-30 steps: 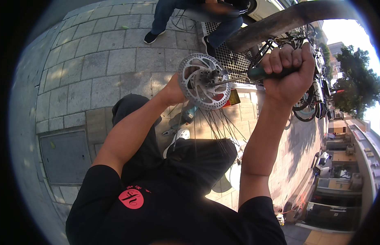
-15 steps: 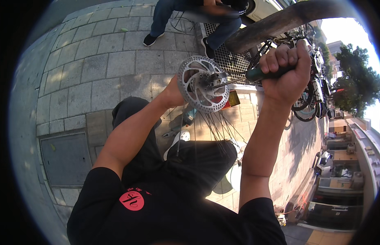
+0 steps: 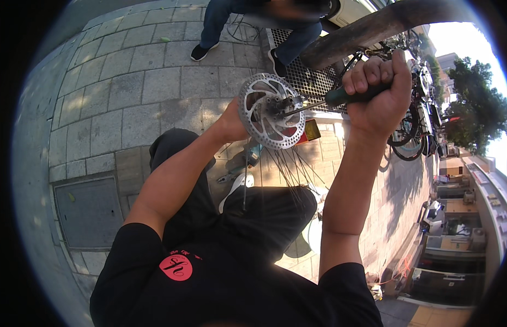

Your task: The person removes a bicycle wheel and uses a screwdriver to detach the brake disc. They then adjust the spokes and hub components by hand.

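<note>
The right hand [image 3: 380, 91] has been shifted slightly leftward, a green-handled driver [image 3: 340, 98] clenched in its fist, the shaft angled in at the wheel hub [image 3: 276, 104]! The perforated brake disc [image 3: 276, 141] is presented above the dark trousers [image 3: 264, 218]; behind its rim the left hand [image 3: 231, 123] is partly hidden, its grip impossible to tell.

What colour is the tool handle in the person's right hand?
The handle is dark green where it leaves the right hand; best seen in head view.

red emblem [image 3: 176, 267], dark script [image 3: 177, 266], red characters [image 3: 183, 254], on black shirt [image 3: 242, 289]
</note>
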The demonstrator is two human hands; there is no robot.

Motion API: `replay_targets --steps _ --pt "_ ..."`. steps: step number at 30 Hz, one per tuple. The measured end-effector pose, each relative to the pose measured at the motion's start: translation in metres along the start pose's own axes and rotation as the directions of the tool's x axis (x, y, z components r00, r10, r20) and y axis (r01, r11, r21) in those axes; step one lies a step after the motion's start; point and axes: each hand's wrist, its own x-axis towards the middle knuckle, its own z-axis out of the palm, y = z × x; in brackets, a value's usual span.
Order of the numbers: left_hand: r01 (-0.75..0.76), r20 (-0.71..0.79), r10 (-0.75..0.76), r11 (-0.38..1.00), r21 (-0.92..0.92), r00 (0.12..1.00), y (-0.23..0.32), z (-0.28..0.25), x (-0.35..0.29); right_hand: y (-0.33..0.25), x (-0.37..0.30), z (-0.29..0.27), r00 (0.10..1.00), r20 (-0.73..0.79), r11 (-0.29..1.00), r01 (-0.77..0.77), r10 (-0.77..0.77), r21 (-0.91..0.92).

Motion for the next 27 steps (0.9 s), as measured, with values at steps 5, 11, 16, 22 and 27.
replay_targets --steps 5,11,16,22,27 --pt "0.048 -0.008 -0.048 0.998 -0.050 0.999 0.004 0.003 0.000 0.000 0.000 -0.003 1.000 0.006 1.000 0.000 0.001 -0.011" --pt "0.014 0.011 -0.014 0.999 -0.046 1.000 0.004 0.003 0.000 0.007 -0.006 0.017 0.990 -0.106 0.989 0.078 -0.092 -0.128" --pt "0.009 -0.009 -0.009 0.998 0.063 1.000 0.005 0.001 -0.001 0.019 -0.019 0.022 0.949 -0.215 0.973 0.215 -0.229 -0.088" --pt "0.082 -0.008 -0.083 0.996 -0.047 0.997 0.014 -0.001 -0.003 0.019 -0.013 0.023 0.945 -0.244 0.966 0.172 -0.217 -0.191" --pt "0.095 0.029 -0.095 0.996 0.001 0.995 0.009 -0.009 -0.008 0.007 0.001 0.001 0.985 0.173 1.000 -0.016 0.019 -0.022"
